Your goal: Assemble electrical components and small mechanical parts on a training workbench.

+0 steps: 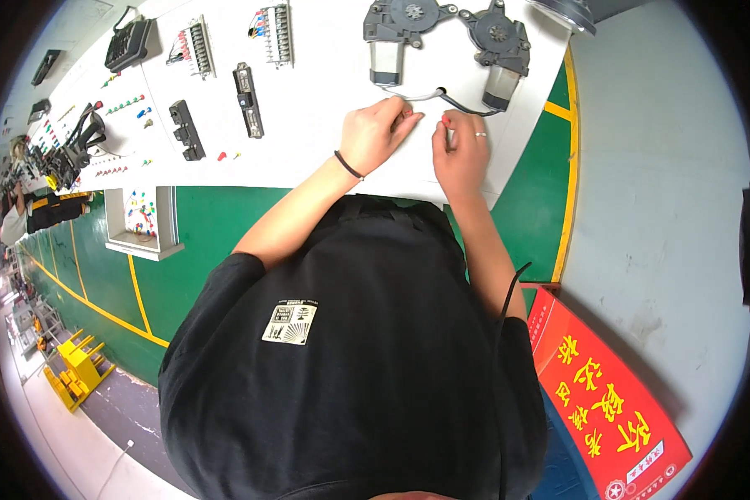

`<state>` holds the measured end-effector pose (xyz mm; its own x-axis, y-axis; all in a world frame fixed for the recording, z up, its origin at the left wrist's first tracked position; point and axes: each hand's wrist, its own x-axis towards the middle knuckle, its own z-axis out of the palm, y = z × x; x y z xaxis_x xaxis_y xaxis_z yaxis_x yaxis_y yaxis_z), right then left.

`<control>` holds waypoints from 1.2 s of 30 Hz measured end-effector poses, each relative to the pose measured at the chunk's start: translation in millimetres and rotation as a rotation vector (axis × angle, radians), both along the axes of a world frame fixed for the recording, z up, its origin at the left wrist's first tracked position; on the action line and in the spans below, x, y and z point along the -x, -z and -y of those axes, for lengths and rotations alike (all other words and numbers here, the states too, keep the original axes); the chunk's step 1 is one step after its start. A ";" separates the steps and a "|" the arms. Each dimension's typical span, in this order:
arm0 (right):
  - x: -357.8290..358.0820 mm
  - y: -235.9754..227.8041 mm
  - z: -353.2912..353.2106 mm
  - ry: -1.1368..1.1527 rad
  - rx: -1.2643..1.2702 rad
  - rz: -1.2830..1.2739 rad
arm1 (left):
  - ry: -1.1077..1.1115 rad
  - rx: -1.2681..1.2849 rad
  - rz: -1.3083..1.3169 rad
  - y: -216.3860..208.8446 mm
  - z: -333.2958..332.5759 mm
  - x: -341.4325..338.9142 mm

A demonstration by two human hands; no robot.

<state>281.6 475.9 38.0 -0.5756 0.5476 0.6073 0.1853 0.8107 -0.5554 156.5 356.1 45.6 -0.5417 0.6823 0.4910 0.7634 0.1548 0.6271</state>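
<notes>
My left hand (pixel 376 135) is closed in a pinch over the white tabletop, with a speck of red at its fingertips too small to name. Close by on the right, my right hand (pixel 462 154), with a ring on one finger, pinches a small red piece (pixel 446 121) between thumb and finger. Beyond both hands lie two electric motors with dark gear housings: the left motor (pixel 387 62) and the right motor (pixel 502 83). A pale wire (pixel 408 96) and a black wire (pixel 467 108) run from them to a dark hole (pixel 441 90) between.
Black switch panels (pixel 187 131) (pixel 247 100) and terminal strips (pixel 198 50) (pixel 278 35) lie left on the table (pixel 308 92). A small red part (pixel 222 156) sits near its front edge. Below is an open drawer (pixel 146 243) of coloured pieces. A red sign (pixel 608 392) leans at right.
</notes>
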 end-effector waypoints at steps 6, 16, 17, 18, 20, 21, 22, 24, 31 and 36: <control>-4.8 -3.1 -4.5 0.010 0.198 0.198 | 0.048 -0.036 0.056 -12.7 6.2 -6.5; -15.0 -1.1 -26.8 -0.244 0.001 0.149 | -0.344 -0.207 0.016 11.6 -20.3 -36.2; -17.1 -1.6 -28.8 -0.264 -0.003 0.150 | -0.365 -0.210 0.015 13.9 -20.5 -38.2; -18.4 -2.5 -30.0 -0.298 0.039 0.192 | -0.438 -0.195 0.082 16.1 -19.2 -39.5; -18.4 -4.5 -32.2 -0.339 0.060 0.207 | -0.515 -0.181 0.153 13.3 -16.5 -42.7; -16.5 -3.9 -34.4 -0.344 0.059 0.209 | -0.468 -0.148 0.153 11.2 -14.5 -42.4; -13.9 -4.1 -34.8 -0.341 0.040 0.205 | -0.422 -0.113 0.152 6.6 -10.5 -41.7; -10.4 -3.7 -34.0 -0.334 0.026 0.200 | -0.335 -0.058 0.173 4.4 -3.5 -40.9; 0.9 10.1 -26.2 -0.221 -0.010 0.062 | -0.138 -0.081 -0.048 7.3 3.8 -15.7; 1.7 9.4 -6.4 -0.006 -0.041 0.039 | -0.108 -0.092 0.025 17.5 4.9 -8.5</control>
